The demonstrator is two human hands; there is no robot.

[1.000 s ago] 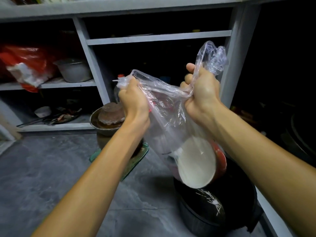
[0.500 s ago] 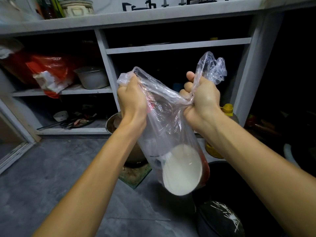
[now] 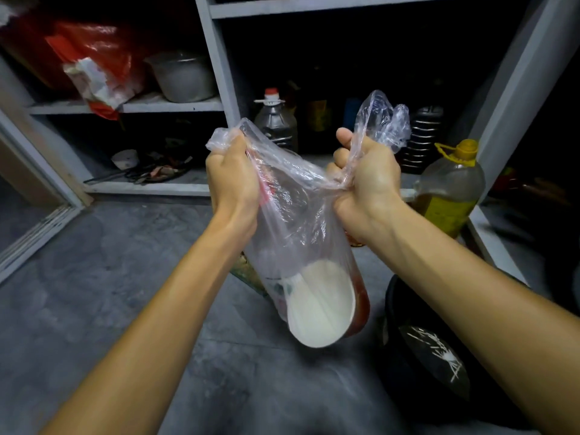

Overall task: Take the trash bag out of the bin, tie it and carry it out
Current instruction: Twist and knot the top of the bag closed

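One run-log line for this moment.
stage: pre-tie | trash bag: out of bin, untied | left hand: grips rim | right hand: grips rim

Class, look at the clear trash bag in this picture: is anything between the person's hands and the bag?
Nothing visible. The left hand and right hand are each shut directly on a top corner of the bag, which hangs clear of the black bin at lower right.

Two bare hands (image 3: 233, 180) (image 3: 365, 180) — one clear plastic trash bag (image 3: 292, 221) between their grips; one black round bin (image 3: 417, 343) below the right grip; three plastic bottles (image 3: 276, 120) (image 3: 422, 136) (image 3: 448, 189) beyond.
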